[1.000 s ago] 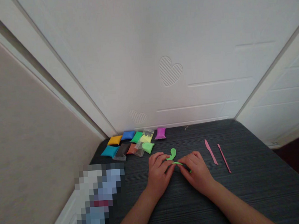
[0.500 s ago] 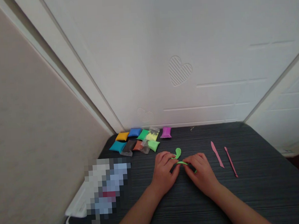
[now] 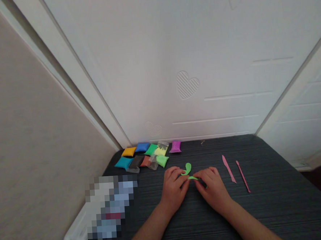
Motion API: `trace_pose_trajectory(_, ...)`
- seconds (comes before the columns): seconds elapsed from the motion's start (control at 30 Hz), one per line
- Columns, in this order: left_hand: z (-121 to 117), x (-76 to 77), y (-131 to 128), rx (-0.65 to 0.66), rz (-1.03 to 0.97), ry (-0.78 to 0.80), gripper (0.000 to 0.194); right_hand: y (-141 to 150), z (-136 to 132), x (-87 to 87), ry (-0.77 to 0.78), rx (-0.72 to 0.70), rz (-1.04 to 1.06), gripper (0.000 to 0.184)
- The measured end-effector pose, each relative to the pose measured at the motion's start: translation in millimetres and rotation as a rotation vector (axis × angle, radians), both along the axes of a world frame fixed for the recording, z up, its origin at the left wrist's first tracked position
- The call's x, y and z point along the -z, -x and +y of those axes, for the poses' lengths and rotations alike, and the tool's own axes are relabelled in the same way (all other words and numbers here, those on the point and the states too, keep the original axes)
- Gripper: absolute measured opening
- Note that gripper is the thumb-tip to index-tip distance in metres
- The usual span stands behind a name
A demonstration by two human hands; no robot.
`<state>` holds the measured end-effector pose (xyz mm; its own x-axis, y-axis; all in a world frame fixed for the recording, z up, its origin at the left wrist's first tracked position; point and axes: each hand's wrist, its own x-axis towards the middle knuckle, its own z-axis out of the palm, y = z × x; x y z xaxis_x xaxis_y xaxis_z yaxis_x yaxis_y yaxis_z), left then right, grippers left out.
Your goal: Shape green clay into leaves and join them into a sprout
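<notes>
Green strip bridges left hand and right hand, each pinching an end between thumb and bent fingers, forearms slanting inward over the dark table. A curled piece sits just beyond the left fingers; the pink knife and stick lie rightward.

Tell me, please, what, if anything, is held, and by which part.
A green strip, pinched by left grip and right grip at either end of its visible stretch.
</notes>
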<state>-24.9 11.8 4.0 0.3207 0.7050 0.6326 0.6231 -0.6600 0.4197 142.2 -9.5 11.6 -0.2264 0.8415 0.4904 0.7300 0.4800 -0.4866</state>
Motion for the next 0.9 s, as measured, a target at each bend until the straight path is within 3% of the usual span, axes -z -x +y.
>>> trace_pose_trajectory(0.9, 1.8, 2.8, 0.3, -0.018, 0.006, 0.012, 0.016, 1.1, -0.1, -1.4, -0.036, -0.016, -0.02, 0.011)
